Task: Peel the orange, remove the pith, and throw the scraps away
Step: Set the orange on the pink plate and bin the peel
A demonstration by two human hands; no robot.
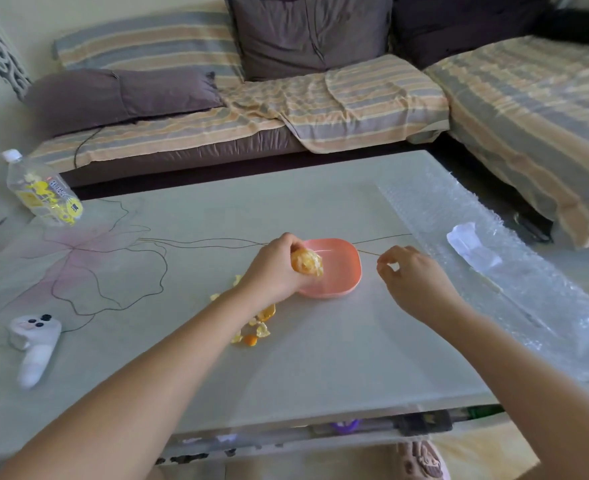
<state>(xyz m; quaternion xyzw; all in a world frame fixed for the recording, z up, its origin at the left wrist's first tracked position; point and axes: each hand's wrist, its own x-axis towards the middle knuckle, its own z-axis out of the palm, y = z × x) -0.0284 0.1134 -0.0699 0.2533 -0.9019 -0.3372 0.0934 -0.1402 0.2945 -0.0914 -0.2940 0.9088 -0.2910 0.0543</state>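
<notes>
- Pinkish patterned slipper [421,460] shows at the bottom edge, below the near rim of the surface.
- Two bare forearms reach forward from the bottom corners over one pale grey surface [320,358], which is printed on its left half with a faint pink flower outlined in thin dark lines.
- One white toy-like gadget [33,344] with three black dots lies near the left edge, well apart from the hands.
- Orange peel scraps [256,323] lie in one loose cluster on the surface beside the left wrist, on the near side of the plate. There are several small pieces, too overlapped to count.
- The left hand [274,268] curls its fingers and thumb round one peeled orange [307,262], holding it at the left rim of the plate. Whether the fruit touches the plate cannot be told.
- One salmon-pink plate [346,271], a rounded square, sits at the middle of the surface.
- The right hand [412,280] hovers just right of the plate, apart from it. Its fingers are curled, and the thumb and forefinger tips meet in a small ring. Anything pinched there is too small to see.
- One sheet of bubble wrap [528,299] runs along the right side, with one white packet [469,245] lying on it.
- One clear plastic bottle [40,192] with a white cap and yellow label is at the far left corner, leaning.
- Beyond stands a corner sofa [355,98] under peach-and-grey striped covers, with three dark purple-grey cushions [123,95].
</notes>
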